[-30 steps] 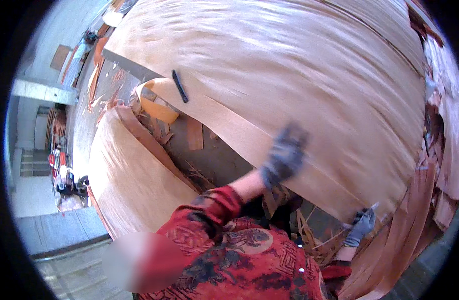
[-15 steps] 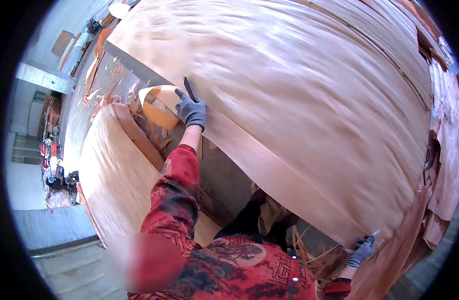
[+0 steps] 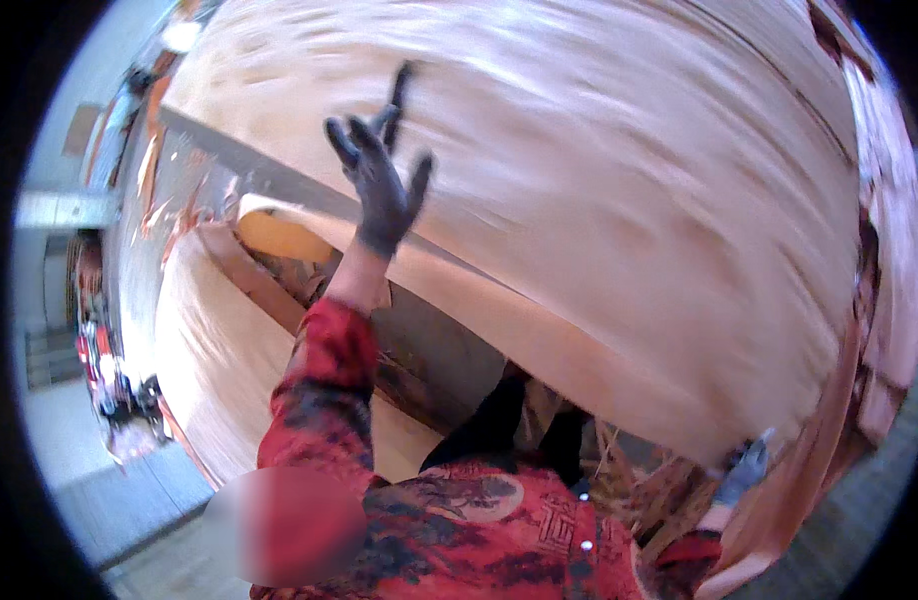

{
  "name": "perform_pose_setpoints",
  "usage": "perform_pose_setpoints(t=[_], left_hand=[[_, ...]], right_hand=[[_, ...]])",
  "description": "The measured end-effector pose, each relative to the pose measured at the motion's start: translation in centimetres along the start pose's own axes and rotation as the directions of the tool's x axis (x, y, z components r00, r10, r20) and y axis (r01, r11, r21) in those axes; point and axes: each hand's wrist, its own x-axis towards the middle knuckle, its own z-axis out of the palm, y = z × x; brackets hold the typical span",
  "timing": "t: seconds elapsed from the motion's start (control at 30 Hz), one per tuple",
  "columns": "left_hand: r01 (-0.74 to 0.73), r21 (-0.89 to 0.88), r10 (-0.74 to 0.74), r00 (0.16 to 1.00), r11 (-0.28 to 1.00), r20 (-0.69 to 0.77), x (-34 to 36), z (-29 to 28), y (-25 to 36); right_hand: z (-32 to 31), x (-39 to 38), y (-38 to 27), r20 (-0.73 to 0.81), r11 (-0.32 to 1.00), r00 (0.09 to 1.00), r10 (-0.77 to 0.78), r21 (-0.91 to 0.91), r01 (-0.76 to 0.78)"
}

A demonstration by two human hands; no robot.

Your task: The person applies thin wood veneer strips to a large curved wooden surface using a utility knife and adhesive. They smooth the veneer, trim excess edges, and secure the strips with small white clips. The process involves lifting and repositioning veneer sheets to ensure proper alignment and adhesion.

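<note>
My left hand (image 3: 384,195), in a dark grey glove, is raised over a large wavy sheet of pale wood veneer (image 3: 599,190). Its fingers look spread, and a thin black tool (image 3: 403,85) juts up from among them; motion blurs the grip. Below that hand, a long veneer strip (image 3: 539,335) runs along the sheet's near edge, its curled left end (image 3: 279,230) hanging over scraps. At the sheet's near right corner, my gloved right hand (image 3: 744,475) is closed around a small tool with a pale tip (image 3: 767,436), partly blurred.
Another veneer stack (image 3: 214,330) stands at the left, with broken scraps (image 3: 299,275) beside it. My legs (image 3: 489,420) are in the gap between the stacks. Reddish veneer sheets (image 3: 879,250) hang at the right. Red and black equipment (image 3: 109,375) is by the far left wall.
My left hand has let go of the strip's curled end and lifted up and away, fingers spreading. The strip has dropped along the edge. My right hand stays near the corner.
</note>
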Motion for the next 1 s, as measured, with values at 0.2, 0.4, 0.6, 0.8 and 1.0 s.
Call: perform_pose_setpoints(t=[0.2,0.4,0.6,0.8,1.0], left_hand=[[-0.333,-0.283,0.433,0.765,0.900,0.477,-13.0,-3.8,10.7],[-0.084,-0.461,0.293,0.866,0.884,0.405,-14.2,-1.7,11.0],[-0.033,-0.262,0.222,0.637,0.965,0.739,-10.1,-3.2,12.3],[-0.015,-0.251,0.219,0.540,0.968,0.812,-9.4,-2.7,12.1],[-0.078,-0.198,0.205,0.592,0.977,0.780,-9.4,-2.0,12.5]], right_hand=[[5.1,-3.4,-4.0,-0.175,0.990,0.981,-0.082,-0.129,0.060],[3.8,-2.2,-2.8,-0.185,0.991,0.976,-0.113,-0.095,0.096],[4.0,-3.5,-3.7,-0.106,0.993,0.991,-0.077,-0.102,0.066],[4.2,-5.5,-4.8,-0.122,0.998,0.991,-0.061,0.000,0.062],[5.6,-8.2,-6.7,-0.025,0.992,0.995,-0.098,0.082,0.100]])
